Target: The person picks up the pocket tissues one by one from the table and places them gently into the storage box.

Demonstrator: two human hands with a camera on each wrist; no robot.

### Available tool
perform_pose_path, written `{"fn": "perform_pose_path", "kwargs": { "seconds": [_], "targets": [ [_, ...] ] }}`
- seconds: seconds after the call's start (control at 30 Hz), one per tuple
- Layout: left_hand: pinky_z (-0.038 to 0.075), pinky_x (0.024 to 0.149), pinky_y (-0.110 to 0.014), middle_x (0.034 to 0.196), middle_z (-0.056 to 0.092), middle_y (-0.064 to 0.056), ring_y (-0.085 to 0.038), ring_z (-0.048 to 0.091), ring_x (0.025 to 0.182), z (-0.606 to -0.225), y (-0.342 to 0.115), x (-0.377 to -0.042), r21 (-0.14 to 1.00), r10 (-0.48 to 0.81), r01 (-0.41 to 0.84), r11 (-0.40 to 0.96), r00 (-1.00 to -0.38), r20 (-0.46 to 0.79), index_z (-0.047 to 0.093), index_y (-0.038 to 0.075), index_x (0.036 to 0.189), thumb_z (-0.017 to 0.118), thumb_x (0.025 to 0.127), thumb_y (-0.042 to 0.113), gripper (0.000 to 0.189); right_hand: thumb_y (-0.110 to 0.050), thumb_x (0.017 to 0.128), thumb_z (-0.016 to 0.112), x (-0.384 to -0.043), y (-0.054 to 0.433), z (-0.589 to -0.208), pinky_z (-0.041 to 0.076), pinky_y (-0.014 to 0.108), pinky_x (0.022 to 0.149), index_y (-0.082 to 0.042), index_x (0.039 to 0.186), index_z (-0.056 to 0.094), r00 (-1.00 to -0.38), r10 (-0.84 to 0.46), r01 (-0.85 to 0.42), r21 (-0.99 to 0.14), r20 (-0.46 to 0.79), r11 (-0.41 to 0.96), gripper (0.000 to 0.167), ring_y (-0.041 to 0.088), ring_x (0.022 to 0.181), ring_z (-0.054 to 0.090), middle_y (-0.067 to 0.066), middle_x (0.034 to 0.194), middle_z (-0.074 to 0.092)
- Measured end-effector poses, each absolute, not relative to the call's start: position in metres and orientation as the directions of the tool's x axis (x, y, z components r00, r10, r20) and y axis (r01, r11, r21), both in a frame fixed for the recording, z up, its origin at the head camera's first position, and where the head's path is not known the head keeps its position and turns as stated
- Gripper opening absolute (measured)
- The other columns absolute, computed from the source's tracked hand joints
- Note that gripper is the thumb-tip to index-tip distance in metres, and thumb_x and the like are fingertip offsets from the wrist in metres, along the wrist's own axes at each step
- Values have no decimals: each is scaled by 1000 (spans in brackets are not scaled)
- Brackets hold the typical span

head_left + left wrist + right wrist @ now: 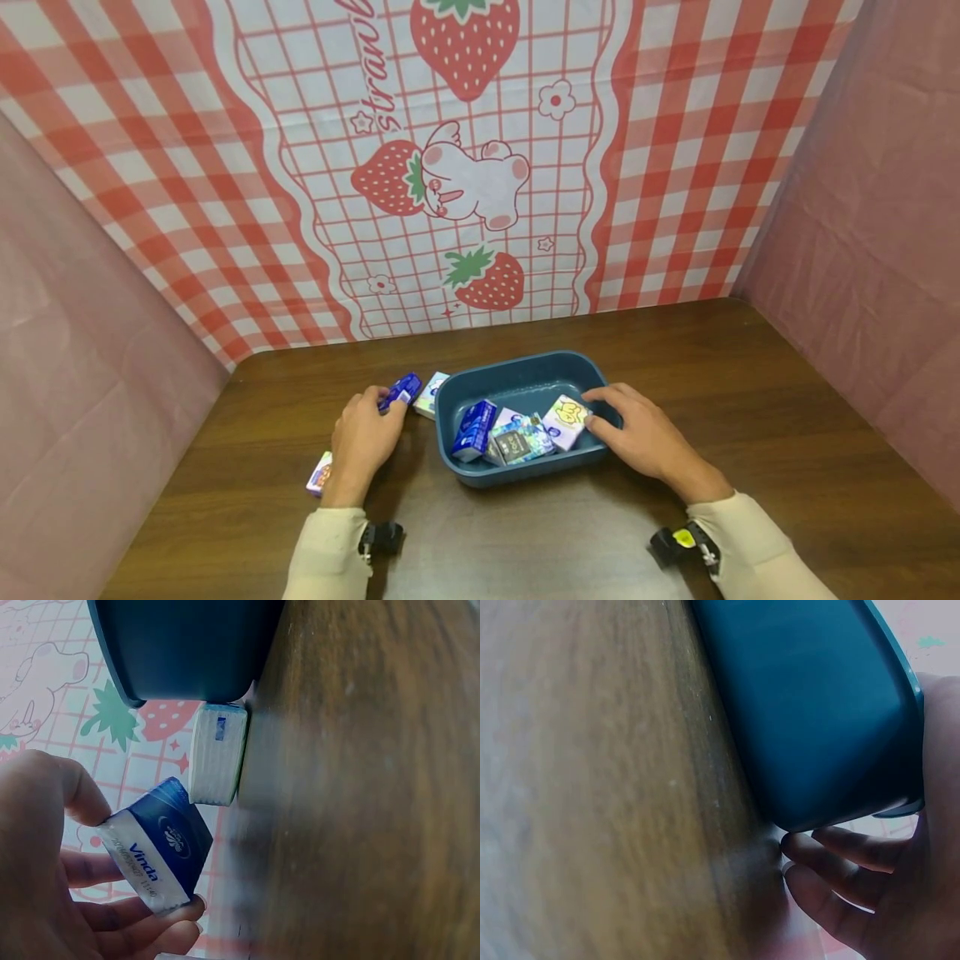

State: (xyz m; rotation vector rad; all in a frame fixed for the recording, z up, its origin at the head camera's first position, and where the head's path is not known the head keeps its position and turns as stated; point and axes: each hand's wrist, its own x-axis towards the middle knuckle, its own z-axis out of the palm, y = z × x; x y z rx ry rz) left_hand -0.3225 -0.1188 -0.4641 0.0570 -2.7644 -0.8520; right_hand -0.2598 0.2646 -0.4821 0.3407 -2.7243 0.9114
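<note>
My left hand pinches a dark blue Vinda tissue pack between thumb and fingers, left of the blue plastic bin. The right hand straddles the bin's right end: thumb and forefinger reach inside over the rim, while other fingers touch the outer wall in the right wrist view. Inside the bin, beside that thumb, lies a white tissue pack with a yellow cartoon. Also in there are a blue pack and a colourful floral pack, which partly covers another light pack.
A white-and-light-blue tissue pack stands against the bin's left end. Another small printed pack lies left of my left wrist, partly hidden. The wooden table meets a strawberry-print cloth behind, with pink cloth at both sides.
</note>
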Motion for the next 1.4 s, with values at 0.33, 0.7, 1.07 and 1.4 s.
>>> {"fn": "perform_pose_path", "kwargs": {
  "seconds": [0.33,0.7,1.07,1.4],
  "targets": [
    [47,87,-51,111,71,-12,-39,64,104,-464,-118,-322,624,-131,54,780,-960,247,71,10,114,56,92,36,37,-32,94,66,-259,263,-481,44,58,99,-13,126,67,-949,-132,-276,-554,286,785,37,29,116,57,8,125,62],
    [46,82,-44,103,71,-8,-29,62,95,-461,-115,-323,727,-145,35,686,-972,184,72,11,116,52,93,30,36,-33,95,65,-259,263,-481,43,59,99,-14,128,66,-959,-120,-251,-565,258,786,38,30,118,57,9,128,61],
    [45,78,-40,99,70,-7,-27,61,89,-459,-113,-323,763,-153,35,646,-973,174,73,11,116,53,93,29,35,-32,95,65,-259,263,-480,43,60,99,-14,128,65,-959,-116,-247,-569,257,785,38,30,117,57,9,128,61],
    [45,77,-39,101,71,-8,-26,61,89,-457,-113,-321,793,-154,44,607,-973,173,73,11,116,55,92,27,33,-32,95,65,-259,263,-482,44,59,98,-15,128,65,-957,-123,-255,-564,262,785,37,29,115,58,9,127,62]
  ]
}}
